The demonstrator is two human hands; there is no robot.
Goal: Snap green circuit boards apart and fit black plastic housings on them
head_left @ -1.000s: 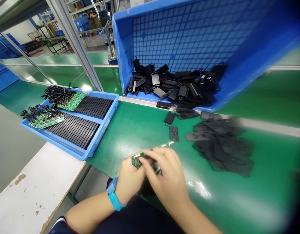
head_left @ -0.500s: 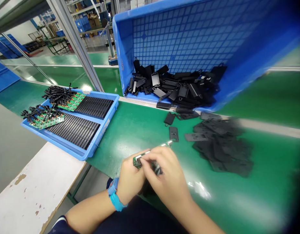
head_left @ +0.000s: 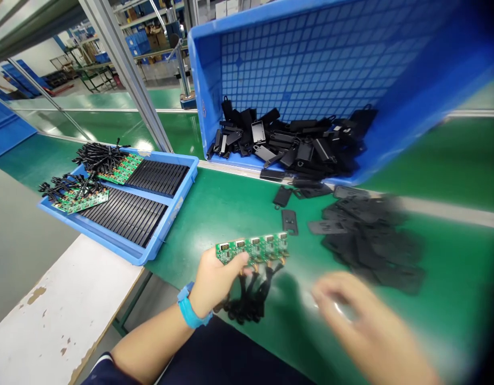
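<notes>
- currently, my left hand (head_left: pixel 213 280) is pinching a five-board strip (head_left: pixel 270 247) above the worktop (head_left: pixel 226 206)
- my right hand (head_left: pixel 361 321) is blurring; i cannot tell its grip
- black slats (head_left: pixel 126 216) are lining the tray (head_left: pixel 171 214); loose covers (head_left: pixel 363 235) are lying outside

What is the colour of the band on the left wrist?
The band is light blue, seen best in the head view.

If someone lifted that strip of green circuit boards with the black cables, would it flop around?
The green circuit-board strip looks stiff, staying straight though the left hand grips one end. The black cables hang bunched below, so they would probably swing.
</notes>
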